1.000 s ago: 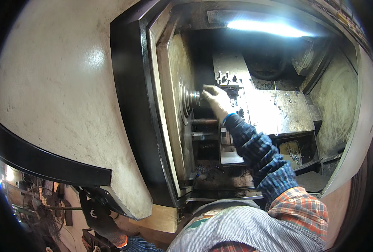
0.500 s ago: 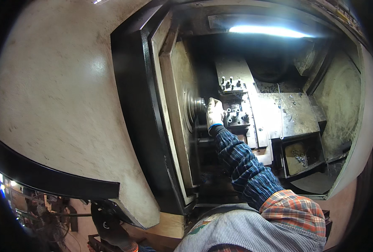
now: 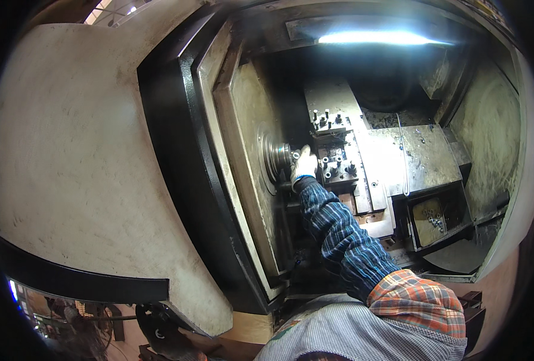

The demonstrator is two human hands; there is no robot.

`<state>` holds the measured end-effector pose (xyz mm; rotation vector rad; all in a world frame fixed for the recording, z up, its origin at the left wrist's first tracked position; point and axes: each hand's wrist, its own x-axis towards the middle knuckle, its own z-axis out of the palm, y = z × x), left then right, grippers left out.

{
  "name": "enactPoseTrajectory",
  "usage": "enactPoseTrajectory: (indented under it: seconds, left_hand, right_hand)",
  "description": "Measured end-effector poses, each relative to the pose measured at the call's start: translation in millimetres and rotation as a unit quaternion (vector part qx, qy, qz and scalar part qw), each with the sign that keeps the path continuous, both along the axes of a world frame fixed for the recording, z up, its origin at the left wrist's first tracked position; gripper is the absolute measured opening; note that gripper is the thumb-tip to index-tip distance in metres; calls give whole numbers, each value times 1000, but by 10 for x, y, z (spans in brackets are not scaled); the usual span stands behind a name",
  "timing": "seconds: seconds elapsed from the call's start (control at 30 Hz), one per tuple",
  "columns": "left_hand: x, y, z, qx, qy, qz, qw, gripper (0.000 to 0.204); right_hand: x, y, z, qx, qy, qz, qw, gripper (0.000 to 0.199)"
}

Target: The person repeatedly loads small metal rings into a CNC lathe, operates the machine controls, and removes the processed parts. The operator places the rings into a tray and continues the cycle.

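Observation:
My right hand [image 3: 305,163], in a white glove, reaches into a lathe. Its fingers are closed at a small round metal piece [image 3: 295,155], right in front of the chuck [image 3: 282,154]. Whether that piece sits in the chuck or only in my fingers cannot be made out. Just right of the glove stands a tool block [image 3: 340,171] with several upright bolts. A second bolted block [image 3: 329,122] lies farther back. Low at the left edge, a dark shape [image 3: 160,332] with a pale mark shows near a scrap of sleeve; my left hand's fingers cannot be told there.
A tray [image 3: 419,231] with several small metal parts sits at the right, below the flat metal cover [image 3: 423,162]. A pale cord or hose [image 3: 404,159] runs across that cover. The machine's door edge [image 3: 186,150] rises left of my arm. A lamp [image 3: 381,38] shines at the back.
My view has shifted slightly. My right hand has turned and sits a little lower against the chuck, and the small round metal piece now shows beside its fingers.

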<state>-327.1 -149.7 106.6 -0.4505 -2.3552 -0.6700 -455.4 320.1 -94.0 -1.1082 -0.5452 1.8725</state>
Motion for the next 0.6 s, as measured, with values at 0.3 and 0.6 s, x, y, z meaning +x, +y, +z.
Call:
enactPoseTrajectory:
  seconds: [0.3, 0.6]
  left_hand:
    - [-17, -180, -168, -153, 57, 172, 972, 39]
    - [-48, 80, -178, -83, 71, 84, 990, 35]
  right_hand:
    - [322, -151, 37, 331, -169, 136, 919, 44]
    - [542, -280, 401, 334, -299, 325, 833, 82]
